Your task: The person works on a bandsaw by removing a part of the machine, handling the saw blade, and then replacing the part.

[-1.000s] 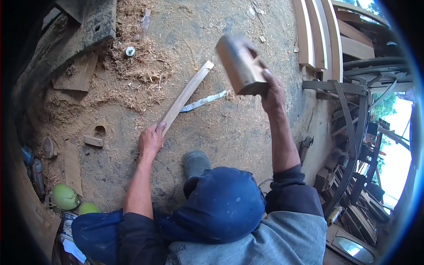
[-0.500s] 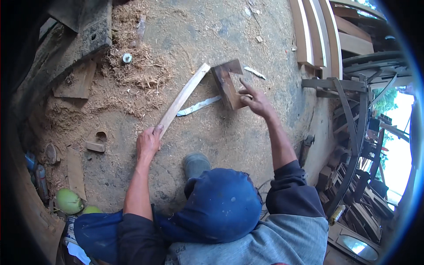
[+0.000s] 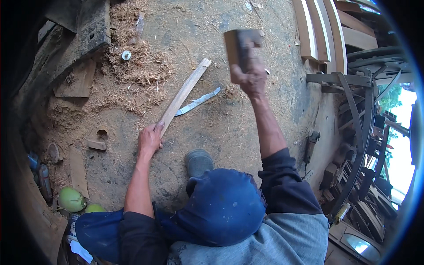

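Note:
My left hand [image 3: 150, 138] is closed around the lower end of a narrow wooden strip [image 3: 186, 90], which slants up and away to the right. A pale, flat, ragged-edged strip [image 3: 199, 101] lies on the floor just right of it. Farther off and to the right, my right hand [image 3: 251, 77] grips a brown wooden block [image 3: 231, 52], its fingers over the darker side and its thumb at the near end. Motion smears the block and that hand somewhat. The block is apart from the wooden strip.
Wood shavings [image 3: 141, 70] litter the floor at left, around a small round metal-looking piece [image 3: 126, 55]. A heavy timber [image 3: 95, 39] stands far left. Green coconuts [image 3: 72, 199] sit near left. Long planks [image 3: 307, 33] and a wooden frame [image 3: 340, 80] line the right side.
My right hand, open beside the block before, now grips it and has carried it farther away, off the strip's tip. The pale strip shows in full. My left hand keeps its hold.

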`<state>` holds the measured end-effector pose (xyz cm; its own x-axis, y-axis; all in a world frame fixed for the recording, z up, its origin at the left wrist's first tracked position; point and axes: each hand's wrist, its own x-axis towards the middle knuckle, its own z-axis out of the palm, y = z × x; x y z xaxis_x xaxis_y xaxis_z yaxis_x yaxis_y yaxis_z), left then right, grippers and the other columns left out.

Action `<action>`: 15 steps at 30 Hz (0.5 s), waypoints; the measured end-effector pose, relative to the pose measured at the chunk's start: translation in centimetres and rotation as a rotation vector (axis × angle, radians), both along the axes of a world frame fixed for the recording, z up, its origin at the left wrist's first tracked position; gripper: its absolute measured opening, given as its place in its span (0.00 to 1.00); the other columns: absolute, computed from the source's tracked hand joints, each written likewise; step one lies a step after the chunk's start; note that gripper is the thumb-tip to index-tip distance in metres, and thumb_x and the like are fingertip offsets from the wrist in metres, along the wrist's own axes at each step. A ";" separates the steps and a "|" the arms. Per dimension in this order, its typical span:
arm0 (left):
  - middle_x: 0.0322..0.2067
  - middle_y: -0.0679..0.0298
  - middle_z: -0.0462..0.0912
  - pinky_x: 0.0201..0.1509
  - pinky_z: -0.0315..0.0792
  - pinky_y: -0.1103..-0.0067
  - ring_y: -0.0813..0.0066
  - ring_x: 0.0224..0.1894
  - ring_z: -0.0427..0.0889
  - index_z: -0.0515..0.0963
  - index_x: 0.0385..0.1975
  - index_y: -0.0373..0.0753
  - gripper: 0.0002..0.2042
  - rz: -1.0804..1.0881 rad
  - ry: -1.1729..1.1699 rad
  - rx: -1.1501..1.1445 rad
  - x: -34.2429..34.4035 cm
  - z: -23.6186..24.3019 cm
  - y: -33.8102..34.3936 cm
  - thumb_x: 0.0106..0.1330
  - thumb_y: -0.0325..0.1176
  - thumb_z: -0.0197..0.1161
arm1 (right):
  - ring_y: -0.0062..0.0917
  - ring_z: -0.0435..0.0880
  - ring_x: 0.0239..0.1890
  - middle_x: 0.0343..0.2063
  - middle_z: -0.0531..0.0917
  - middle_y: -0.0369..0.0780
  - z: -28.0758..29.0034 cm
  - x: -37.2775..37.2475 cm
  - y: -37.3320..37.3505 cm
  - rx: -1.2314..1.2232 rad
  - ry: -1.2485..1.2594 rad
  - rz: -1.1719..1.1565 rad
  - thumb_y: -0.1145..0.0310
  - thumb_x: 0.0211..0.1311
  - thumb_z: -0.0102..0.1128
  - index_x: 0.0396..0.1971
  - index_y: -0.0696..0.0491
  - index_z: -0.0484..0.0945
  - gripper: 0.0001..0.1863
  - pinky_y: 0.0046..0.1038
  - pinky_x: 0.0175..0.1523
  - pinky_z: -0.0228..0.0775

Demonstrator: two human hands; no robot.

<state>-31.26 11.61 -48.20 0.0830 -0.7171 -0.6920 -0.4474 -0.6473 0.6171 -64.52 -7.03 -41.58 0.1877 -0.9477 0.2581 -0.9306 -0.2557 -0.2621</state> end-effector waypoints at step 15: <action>0.13 0.56 0.79 0.22 0.75 0.72 0.66 0.14 0.81 0.81 0.32 0.34 0.28 0.023 -0.054 0.007 1.1 0.2 0.2 0.70 0.58 0.51 | 0.33 0.80 0.32 0.32 0.79 0.44 -2.6 2.6 2.2 0.084 0.108 0.331 0.59 0.55 0.66 0.68 0.35 0.57 0.41 0.36 0.30 0.75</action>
